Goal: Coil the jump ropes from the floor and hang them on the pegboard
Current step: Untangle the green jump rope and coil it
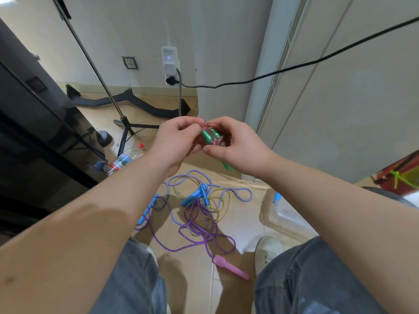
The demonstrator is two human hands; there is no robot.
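Note:
Both hands are raised in front of me around a coiled pink jump rope [217, 139] with green handles. My left hand [175, 138] pinches the coil's left side. My right hand [231, 143] cups it from the right, and a green handle end pokes out below the palm. On the floor beneath lies a tangle: a blue-and-white braided rope [238, 193] with blue handles [194, 196], a yellow rope [218, 201], and a purple rope [197, 232] ending in a pink handle [230, 267]. No pegboard is in view.
A plastic water bottle [125, 158] lies on the floor at left beside a tripod stand [127, 126] and a dark cabinet [34, 114]. A clear plastic bin [286, 217] sits at right. A black cable [294, 68] hangs from the wall charger [170, 62]. My shoe [268, 250] is near the ropes.

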